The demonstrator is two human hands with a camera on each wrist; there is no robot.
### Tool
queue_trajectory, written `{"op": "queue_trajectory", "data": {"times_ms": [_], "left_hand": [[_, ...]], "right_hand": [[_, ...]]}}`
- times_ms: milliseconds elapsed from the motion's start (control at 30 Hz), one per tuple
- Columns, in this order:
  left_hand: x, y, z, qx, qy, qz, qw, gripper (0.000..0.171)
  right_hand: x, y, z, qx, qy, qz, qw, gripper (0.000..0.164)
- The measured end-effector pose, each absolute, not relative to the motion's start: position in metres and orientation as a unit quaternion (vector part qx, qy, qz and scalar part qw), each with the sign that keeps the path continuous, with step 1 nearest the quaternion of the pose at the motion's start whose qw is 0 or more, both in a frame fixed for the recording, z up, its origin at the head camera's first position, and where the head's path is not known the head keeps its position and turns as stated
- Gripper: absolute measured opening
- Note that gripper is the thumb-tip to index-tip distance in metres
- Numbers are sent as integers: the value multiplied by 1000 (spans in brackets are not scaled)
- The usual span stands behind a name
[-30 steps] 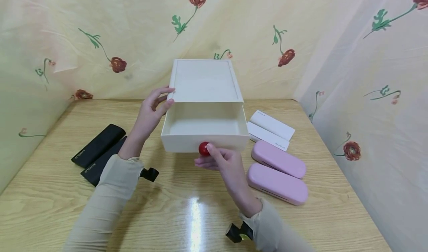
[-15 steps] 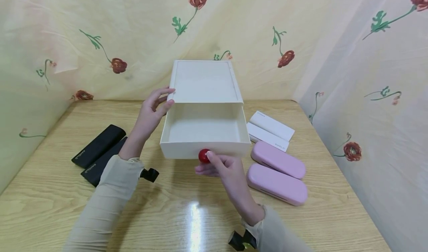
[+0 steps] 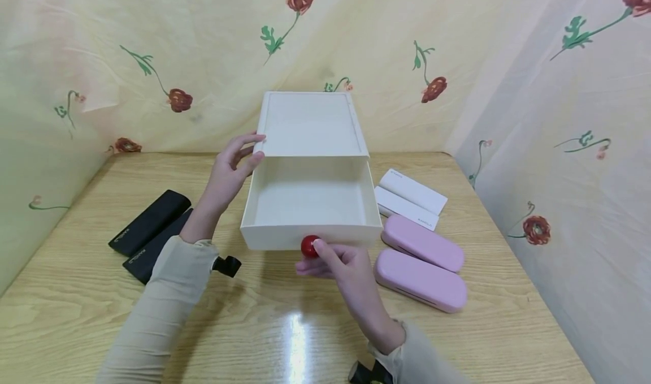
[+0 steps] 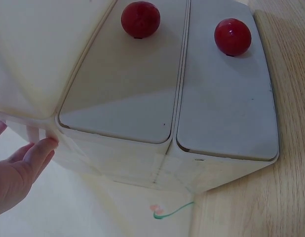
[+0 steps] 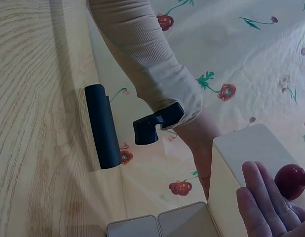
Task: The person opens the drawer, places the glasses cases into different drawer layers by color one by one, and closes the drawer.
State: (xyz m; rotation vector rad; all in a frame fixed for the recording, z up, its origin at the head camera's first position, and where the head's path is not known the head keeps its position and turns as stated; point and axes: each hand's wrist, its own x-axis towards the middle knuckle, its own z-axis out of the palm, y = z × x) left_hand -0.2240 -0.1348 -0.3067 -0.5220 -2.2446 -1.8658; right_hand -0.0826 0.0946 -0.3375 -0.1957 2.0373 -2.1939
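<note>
The right hand (image 3: 350,274) has its fingers pinched on the red knob (image 3: 309,246); just beyond them, the drawer (image 3: 312,203) points their way, long axis hard to judge. The left hand's (image 3: 231,168) fingers, apart, touch the cabinet (image 3: 311,125).

We saw the left hand (image 4: 17,175) with its fingertips touching the edge of a white cabinet (image 4: 123,150). Close by the hand spread a pale panel (image 4: 36,54), whose full shape we could not make out. Beyond it from the hand, we saw a nearer drawer front (image 4: 123,94) with a round red knob (image 4: 140,19), then a farther drawer front (image 4: 226,103) with a second red knob (image 4: 232,37). Farthest from the hand, we saw wood-grained tabletop (image 4: 296,108); a green stem (image 4: 174,212) marked the pale backdrop (image 4: 108,212) well apart from the fingers.
</note>
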Motion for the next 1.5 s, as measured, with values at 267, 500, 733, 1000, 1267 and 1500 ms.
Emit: {"op": "queue_trajectory", "data": {"times_ms": [267,500,733,1000,1267,1500], "left_hand": [[-225,-140,-308,-173,-752,-632,76,39],[-223,-145,-310,-182,-750,-632,66,43],[-225,-144,-314,-182,-746,-638,64,43],[-225,-145,-315,-185,-743,-640,70,42],[-227,-144,-316,-193,-740,-640,75,42],[-227,-141,-315,-203,-740,-637,72,41]], "right_hand": [[-80,93,-339,-82,673,-732,71,38],[-78,91,-341,-73,679,-726,83,40],[-76,93,-343,-77,685,-719,92,40],[-77,97,-341,-112,703,-695,101,41],[-77,99,-340,-112,708,-689,103,40],[-77,101,-341,-123,706,-690,101,41]]}}
